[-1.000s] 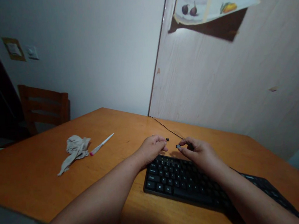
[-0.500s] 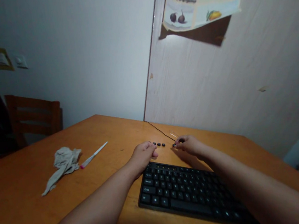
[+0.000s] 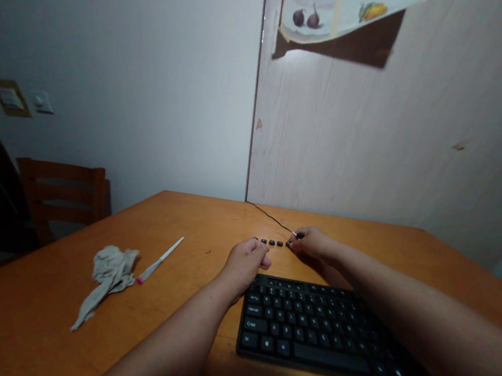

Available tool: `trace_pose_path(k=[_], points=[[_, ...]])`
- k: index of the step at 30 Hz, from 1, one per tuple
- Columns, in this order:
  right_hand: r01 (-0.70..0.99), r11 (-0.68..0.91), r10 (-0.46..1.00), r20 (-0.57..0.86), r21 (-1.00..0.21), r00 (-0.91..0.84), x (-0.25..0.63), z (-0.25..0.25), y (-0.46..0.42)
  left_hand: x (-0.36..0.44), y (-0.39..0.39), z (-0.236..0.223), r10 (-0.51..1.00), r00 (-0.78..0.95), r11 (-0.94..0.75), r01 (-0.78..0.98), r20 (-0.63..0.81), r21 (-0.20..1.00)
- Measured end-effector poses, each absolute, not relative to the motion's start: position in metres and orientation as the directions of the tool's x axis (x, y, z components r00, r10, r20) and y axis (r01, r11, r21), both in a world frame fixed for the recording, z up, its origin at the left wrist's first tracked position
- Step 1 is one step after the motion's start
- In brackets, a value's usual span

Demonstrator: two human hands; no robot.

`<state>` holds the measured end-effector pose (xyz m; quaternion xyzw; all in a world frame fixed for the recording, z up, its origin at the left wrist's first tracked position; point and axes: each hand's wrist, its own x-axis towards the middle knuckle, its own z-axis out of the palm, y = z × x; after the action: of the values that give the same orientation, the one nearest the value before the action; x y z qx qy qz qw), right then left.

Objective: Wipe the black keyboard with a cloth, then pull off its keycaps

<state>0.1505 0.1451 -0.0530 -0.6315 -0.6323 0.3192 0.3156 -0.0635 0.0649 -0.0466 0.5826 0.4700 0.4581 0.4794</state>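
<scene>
My left hand [image 3: 247,264] is closed with curled fingers at the top left corner of a black keyboard [image 3: 308,352]; whatever may be in its fingers is hidden. Beyond the keyboard, several small black keycaps [image 3: 272,242] lie in a short row on the table. At the right end of that row, my right hand [image 3: 314,243] has its fingertips on another keycap [image 3: 288,244], which is at table level. A thin wire tool [image 3: 294,233], looking like a keycap puller, sticks out of the same hand. Gaps without keycaps show along the keyboard's top row.
A crumpled grey cloth [image 3: 113,268] lies left on the wooden table [image 3: 169,352], beside a slim white brush [image 3: 162,259] with a pink end. A black cable [image 3: 265,211] runs to the wall. Behind the table's left side stands a wooden chair [image 3: 65,192].
My right hand has moved slightly left, bringing its keycap to the end of the row. The left hand keeps its place by the keyboard corner. The view has shifted a little.
</scene>
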Motion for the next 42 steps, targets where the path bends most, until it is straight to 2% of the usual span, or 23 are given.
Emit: trace_pose_path(k=[13,21,30,37,42], points=[[0.510,-0.043,0.998,-0.056,-0.859,-0.011,0.148,-0.049,0.134,-0.065,0.068,-0.050,0.984,0.155,-0.109,0.116,0.091,0.987],[0.555,-0.022,0.999,0.000,-0.832,0.039,0.157,-0.037,0.131,-0.066,0.068,-0.051,0.982,0.164,-0.119,0.126,0.098,0.985],[0.749,-0.130,0.985,-0.001,-0.650,0.170,0.226,-0.012,0.127,-0.067,0.066,-0.048,0.977,0.188,-0.131,0.136,0.104,0.982],[0.895,-0.133,0.990,-0.006,-0.426,0.144,0.234,-0.029,0.135,-0.070,0.069,-0.050,0.979,0.182,-0.123,0.163,0.092,0.979],[0.938,-0.114,0.992,0.006,-0.327,0.122,0.246,-0.033,0.141,-0.072,0.070,-0.051,0.978,0.196,-0.108,0.161,0.076,0.981]])
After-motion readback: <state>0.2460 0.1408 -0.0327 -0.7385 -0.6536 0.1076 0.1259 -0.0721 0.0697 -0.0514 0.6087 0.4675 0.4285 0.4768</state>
